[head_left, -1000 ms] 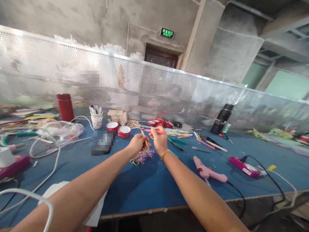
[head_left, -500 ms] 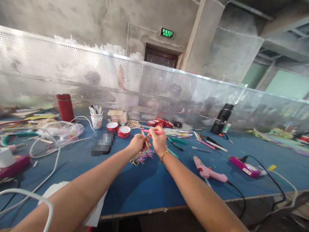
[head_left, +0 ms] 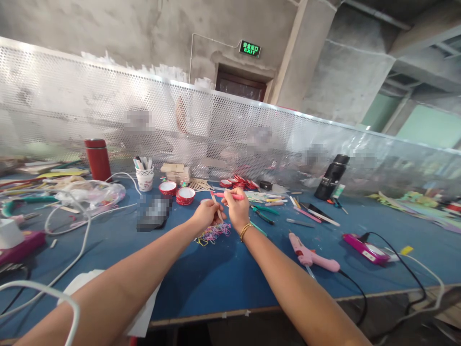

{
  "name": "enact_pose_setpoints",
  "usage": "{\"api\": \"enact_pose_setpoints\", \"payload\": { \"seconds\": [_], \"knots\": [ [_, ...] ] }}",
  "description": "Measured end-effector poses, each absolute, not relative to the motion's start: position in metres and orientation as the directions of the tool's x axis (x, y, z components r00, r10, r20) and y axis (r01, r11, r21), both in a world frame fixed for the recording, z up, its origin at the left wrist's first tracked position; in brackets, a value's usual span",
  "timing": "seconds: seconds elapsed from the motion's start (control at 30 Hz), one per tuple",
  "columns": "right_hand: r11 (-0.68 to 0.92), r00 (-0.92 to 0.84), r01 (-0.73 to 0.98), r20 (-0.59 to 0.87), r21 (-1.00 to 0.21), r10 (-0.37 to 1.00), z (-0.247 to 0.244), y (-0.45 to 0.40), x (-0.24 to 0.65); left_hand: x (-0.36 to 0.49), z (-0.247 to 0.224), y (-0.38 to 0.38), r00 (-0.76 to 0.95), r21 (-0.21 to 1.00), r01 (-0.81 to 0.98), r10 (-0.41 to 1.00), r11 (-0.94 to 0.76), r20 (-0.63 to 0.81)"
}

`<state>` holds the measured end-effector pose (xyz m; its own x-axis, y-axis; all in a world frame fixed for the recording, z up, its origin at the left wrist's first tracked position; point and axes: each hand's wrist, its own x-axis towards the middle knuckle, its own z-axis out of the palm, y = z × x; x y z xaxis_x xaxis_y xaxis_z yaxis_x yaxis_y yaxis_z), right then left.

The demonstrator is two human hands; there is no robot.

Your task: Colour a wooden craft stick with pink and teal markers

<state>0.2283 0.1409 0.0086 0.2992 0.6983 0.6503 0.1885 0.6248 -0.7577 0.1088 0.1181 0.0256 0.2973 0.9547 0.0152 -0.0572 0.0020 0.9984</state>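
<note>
Pinched in my left hand (head_left: pixel 208 213) is a thin wooden stick (head_left: pixel 218 207), held tilted with its upper end poking out above the fingers. My right hand (head_left: pixel 236 206), with a gold bracelet at the wrist, grips a red-pink marker pen (head_left: pixel 233 196) lying nearly level. The pen's tip points left at the upper part of the stick; whether it touches cannot be made out. Under both hands a pile of colourful rubber bands (head_left: pixel 213 234) spreads on the blue table (head_left: pixel 216 283).
Red-rimmed round tins (head_left: pixel 185 195), a phone (head_left: pixel 154 214) and a cup of pens (head_left: pixel 144 178) stand left of centre. To the right lie green-handled pliers (head_left: pixel 262 215), a pink glue gun (head_left: pixel 312 257) and a purple power strip (head_left: pixel 366 249). A perforated metal screen (head_left: pixel 223 125) runs behind.
Hardly anything differs: the pen and the stick stay in the same hands, close together. The view has shifted very slightly.
</note>
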Motion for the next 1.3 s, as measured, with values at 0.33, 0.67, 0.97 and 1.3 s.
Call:
{"api": "enact_pose_setpoints", "payload": {
  "seconds": [0.33,0.67,0.97,1.3],
  "knots": [
    [0.626,0.302,0.176,0.647,-0.76,0.701,0.0092,0.1399,0.2285,0.1085,0.0255,0.1177,0.304,0.997,-0.071,0.952,0.012,0.01],
    [0.632,0.288,0.18,0.655,-0.753,0.699,0.0069,0.1424,0.2291,0.1095,0.0275,0.1161,0.293,0.999,-0.048,0.956,0.005,0.009],
    [0.633,0.286,0.181,0.656,-0.753,0.698,0.0066,0.1425,0.2288,0.1092,0.0267,0.1163,0.298,0.998,-0.057,0.954,0.004,0.013],
    [0.627,0.288,0.18,0.65,-0.758,0.703,0.0078,0.1411,0.2288,0.1109,0.0294,0.1149,0.299,1.0,-0.003,0.954,0.018,-0.016]
  ]
}}
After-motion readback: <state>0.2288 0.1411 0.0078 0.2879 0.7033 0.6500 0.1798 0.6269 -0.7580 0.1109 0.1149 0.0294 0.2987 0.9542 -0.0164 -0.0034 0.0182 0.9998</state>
